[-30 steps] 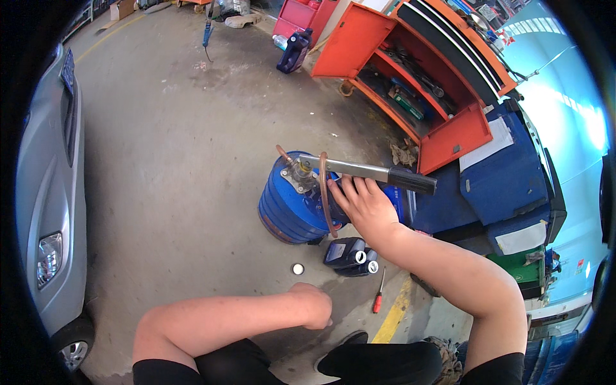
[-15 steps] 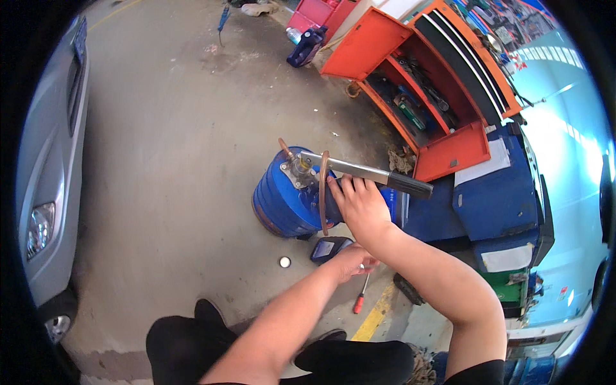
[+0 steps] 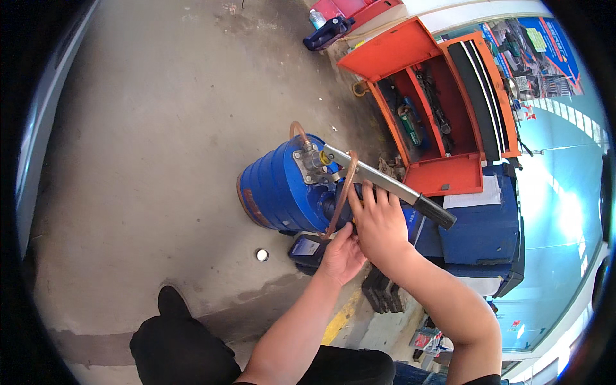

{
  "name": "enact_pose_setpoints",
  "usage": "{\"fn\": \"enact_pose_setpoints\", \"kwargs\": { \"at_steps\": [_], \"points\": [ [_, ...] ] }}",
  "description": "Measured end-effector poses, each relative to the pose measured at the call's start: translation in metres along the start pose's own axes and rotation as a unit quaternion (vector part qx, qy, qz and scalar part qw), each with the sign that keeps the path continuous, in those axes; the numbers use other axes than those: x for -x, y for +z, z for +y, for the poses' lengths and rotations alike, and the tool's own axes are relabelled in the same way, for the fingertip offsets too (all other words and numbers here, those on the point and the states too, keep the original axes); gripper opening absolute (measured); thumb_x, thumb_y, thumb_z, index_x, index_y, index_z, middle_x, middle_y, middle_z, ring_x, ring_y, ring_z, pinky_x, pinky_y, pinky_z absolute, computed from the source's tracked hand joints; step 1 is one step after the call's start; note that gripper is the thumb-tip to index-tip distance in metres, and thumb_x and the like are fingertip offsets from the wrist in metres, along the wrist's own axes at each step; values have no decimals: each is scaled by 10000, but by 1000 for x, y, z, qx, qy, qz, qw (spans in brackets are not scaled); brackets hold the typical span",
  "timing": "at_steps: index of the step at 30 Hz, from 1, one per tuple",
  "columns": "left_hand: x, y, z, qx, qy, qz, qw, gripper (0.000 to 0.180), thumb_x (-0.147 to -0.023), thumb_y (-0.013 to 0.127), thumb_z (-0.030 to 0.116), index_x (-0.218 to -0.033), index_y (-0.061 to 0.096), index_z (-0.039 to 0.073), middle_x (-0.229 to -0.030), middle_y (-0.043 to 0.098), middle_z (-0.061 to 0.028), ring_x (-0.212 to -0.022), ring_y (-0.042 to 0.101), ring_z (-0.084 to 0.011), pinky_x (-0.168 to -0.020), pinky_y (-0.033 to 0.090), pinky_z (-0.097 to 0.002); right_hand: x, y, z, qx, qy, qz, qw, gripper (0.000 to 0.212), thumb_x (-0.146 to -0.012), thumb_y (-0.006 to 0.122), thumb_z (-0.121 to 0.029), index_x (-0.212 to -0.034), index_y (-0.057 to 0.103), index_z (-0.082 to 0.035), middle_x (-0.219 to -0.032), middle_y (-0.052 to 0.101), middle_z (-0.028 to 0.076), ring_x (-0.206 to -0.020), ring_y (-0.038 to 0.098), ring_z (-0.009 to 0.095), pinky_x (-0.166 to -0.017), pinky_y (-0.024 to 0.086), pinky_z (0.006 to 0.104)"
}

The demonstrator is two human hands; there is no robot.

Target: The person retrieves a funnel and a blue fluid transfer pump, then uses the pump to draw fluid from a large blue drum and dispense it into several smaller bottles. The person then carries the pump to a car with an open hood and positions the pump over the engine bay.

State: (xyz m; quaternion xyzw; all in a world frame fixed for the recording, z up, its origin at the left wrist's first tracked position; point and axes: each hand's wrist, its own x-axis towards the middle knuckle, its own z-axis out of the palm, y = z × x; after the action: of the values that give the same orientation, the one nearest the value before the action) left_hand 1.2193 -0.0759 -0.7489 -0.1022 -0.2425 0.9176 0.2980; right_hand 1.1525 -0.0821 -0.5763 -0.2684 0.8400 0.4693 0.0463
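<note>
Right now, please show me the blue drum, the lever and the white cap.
Blue drum (image 3: 273,183): head view, on its ribbed side.
Lever (image 3: 390,184): head view, on its metal bar.
White cap (image 3: 262,255): head view, on its white centre.

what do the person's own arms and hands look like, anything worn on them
The left hand and right hand are both ungloved, with no watch or bracelet visible on either wrist. The forearms are uncovered, with no markings that can be made out. At the lower edge, a plain black sleeve ends above the right elbow.
</note>
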Motion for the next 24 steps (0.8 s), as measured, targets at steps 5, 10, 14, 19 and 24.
{"fn": "enact_pose_setpoints", "kwargs": {
  "at_steps": [5, 10, 14, 19, 24],
  "points": [
    [-12, 19, -10, 3, 23, 17, 1000, 562, -1129, 709, 492, -1569, 639, 149, -1410, 760, -27, -1310, 703, -209, -1154, 550, -420, 2, -4, 5, -33, -6, -23, 999, 859, -960, 713, -285, -1749, 438, -85, -1585, 590, 231, -1437, 586, 395, -1277, 394, 550],
    [-14, 19, -11, -18, 8, 58, 998, 546, -1076, 782, 484, -1503, 685, 158, -1365, 774, -3, -1217, 733, -172, -1027, 600, -360, 15, -12, 15, -66, 6, -51, 996, 1016, -861, 809, -344, -1772, 417, -121, -1615, 544, 275, -1521, 519, 472, -1354, 190, 765],
    [-22, 17, -19, -28, 41, 94, 994, 466, -1051, 805, 460, -1411, 733, 172, -1304, 780, 3, -1144, 750, -144, -930, 619, -316, 17, -14, 15, -95, 16, -68, 993, 962, -896, 779, -306, -1771, 425, -122, -1597, 546, 287, -1495, 532, 485, -1332, 252, 766],
    [-28, 18, -26, -2, 60, 114, 992, 442, -1082, 761, 436, -1424, 724, 157, -1305, 780, -6, -1149, 753, -149, -948, 618, -324, 13, -16, 13, -87, 16, -84, 993, 897, -928, 748, -287, -1762, 454, -133, -1577, 560, 288, -1471, 557, 471, -1321, 289, 745],
    [-24, 18, -25, 5, 47, 69, 997, 556, -1118, 720, 454, -1563, 642, 129, -1456, 741, -39, -1337, 706, -208, -1149, 567, -419, 14, -17, 15, -88, 9, -66, 994, 870, -949, 726, -271, -1765, 454, -139, -1560, 578, 285, -1459, 573, 462, -1318, 310, 722]
  ]
}}
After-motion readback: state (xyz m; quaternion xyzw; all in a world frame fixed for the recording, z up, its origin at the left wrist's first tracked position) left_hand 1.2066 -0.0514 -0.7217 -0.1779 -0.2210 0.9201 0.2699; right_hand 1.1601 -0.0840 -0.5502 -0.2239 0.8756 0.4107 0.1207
